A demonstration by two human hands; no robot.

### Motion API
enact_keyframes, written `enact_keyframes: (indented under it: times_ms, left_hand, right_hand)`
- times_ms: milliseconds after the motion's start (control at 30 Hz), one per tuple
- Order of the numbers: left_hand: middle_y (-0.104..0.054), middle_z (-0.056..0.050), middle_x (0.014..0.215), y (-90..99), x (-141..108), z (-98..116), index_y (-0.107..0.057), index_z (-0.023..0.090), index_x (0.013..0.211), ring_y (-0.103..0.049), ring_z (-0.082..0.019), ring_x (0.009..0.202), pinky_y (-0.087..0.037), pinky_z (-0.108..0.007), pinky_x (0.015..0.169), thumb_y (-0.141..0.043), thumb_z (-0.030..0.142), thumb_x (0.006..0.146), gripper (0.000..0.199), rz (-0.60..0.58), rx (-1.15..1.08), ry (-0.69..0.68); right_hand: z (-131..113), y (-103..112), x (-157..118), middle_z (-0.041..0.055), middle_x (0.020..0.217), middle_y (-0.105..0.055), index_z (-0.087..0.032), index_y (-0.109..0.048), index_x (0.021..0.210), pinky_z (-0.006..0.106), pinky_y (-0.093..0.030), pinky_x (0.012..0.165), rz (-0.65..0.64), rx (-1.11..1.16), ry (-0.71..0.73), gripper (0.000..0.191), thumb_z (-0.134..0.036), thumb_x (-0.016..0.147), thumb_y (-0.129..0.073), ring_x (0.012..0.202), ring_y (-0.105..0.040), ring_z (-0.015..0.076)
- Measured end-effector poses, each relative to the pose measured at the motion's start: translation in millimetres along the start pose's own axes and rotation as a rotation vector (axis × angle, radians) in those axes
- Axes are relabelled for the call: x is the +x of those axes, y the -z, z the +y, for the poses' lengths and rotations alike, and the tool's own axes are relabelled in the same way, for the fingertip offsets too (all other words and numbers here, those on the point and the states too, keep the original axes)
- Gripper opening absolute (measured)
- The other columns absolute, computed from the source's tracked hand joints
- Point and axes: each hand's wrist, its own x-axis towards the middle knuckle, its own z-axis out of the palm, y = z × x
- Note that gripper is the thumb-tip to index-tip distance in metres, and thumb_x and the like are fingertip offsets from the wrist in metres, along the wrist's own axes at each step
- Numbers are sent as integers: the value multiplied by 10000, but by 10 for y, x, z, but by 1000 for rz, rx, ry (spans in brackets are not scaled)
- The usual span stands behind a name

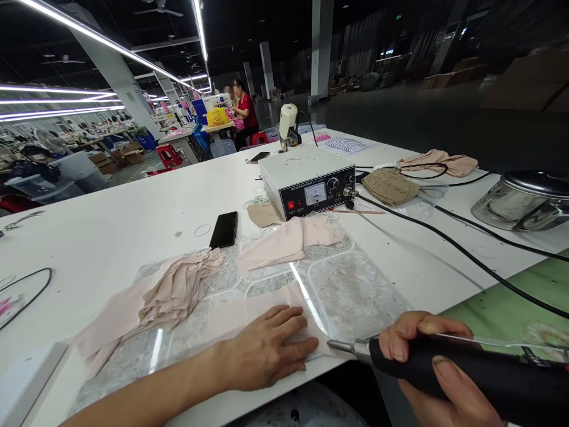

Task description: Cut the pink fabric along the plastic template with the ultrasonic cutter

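My left hand (271,347) lies with fingers spread on a thin pale pink fabric piece (229,314), pressing it onto a clear patterned mat (351,290). My right hand (438,362) is wrapped round a black handheld tool (480,370), whose pointed metal tip (340,345) is at the fabric's right edge, just right of my left fingertips. A pile of ruffled pink fabric (178,290) sits on the mat's left part. Farther back on the mat is a folded pink stack (288,240).
Behind the mat stand a control box (311,193) with a cable and a phone (224,229). A lidded glass pot (522,204) is at right, a white box (29,379) at left. People sit at sewing machines beyond the table (146,201).
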Motion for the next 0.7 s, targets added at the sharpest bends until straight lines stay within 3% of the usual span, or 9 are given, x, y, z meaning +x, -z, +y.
enact_keyframes:
  times_ms: [333, 700]
  left_hand:
    - [-582, -164, 1238, -29, -15, 27, -554, 152, 1283, -508, -313, 1270, -428, -452, 1075, -476, 362, 1003, 359, -6, 18, 22]
    - [-582, -159, 1242, -57, -25, 45, -552, 155, 1289, -504, -321, 1279, -432, -461, 1069, -499, 371, 993, 370, 19, 13, 33]
  right_hand:
    - [-58, -49, 16, 0, 724, -526, -233, -584, 835, 285, -528, 497, 99, -45, 3, 138, -345, 800, -658, 532, -520, 109]
    - [50, -36, 22, 6, 785, -529, -237, -570, 905, 300, -541, 538, -5, -60, 25, 99, -309, 849, -611, 567, -536, 105]
